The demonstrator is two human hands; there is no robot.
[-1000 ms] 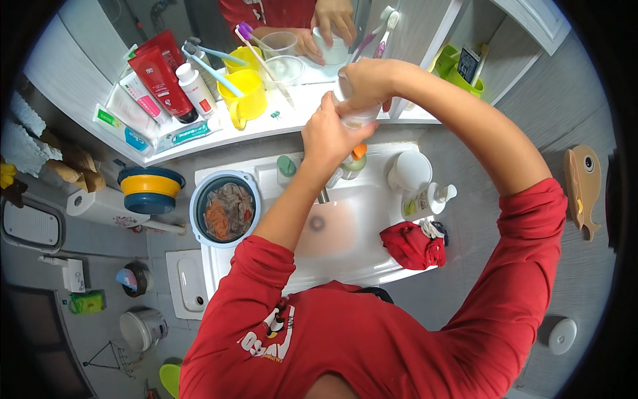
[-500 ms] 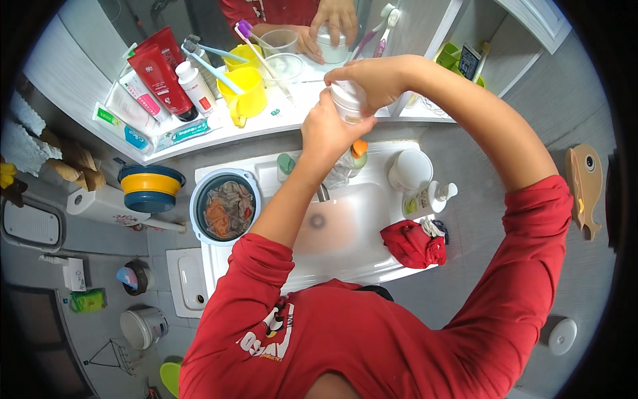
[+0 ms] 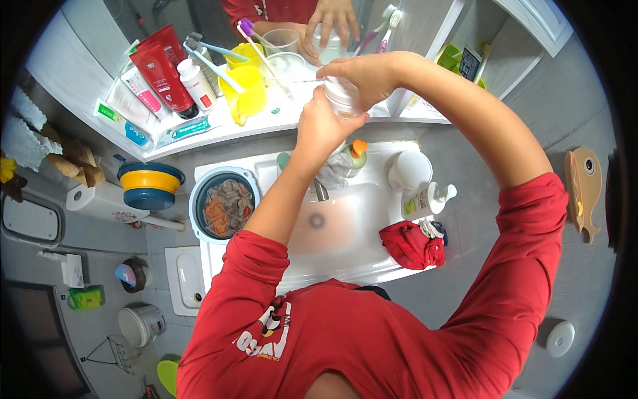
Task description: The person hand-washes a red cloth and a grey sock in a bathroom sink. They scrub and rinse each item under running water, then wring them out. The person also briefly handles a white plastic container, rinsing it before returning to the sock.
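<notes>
A white round jar [image 3: 342, 98] is between my hands at the front edge of the lit shelf. From the left and below, my left hand [image 3: 324, 126] wraps its fingers and thumb around the jar's side. My right hand [image 3: 365, 78] arches over the jar's top, its fingers curled around the upper rim. Left of the jar on the shelf stand a clear plastic cup [image 3: 286, 66] with a purple toothbrush [image 3: 256, 41] and a yellow mug [image 3: 245, 93] holding a blue toothbrush [image 3: 222, 74]. My palms hide part of the jar.
Below lies a white sink [image 3: 345, 233] with a metal faucet [image 3: 321, 191]. On its rim are a basin of wet cloths [image 3: 228, 207], a white tub [image 3: 410, 170], a pump bottle [image 3: 428, 201] and a red cloth [image 3: 411, 245]. Tubes and bottles [image 3: 163, 83] crowd the shelf's left; a mirror backs it.
Both hands and the jar have shifted slightly to the left. My right hand has turned a little over the jar's top, and its mirrored fingers are more spread.
</notes>
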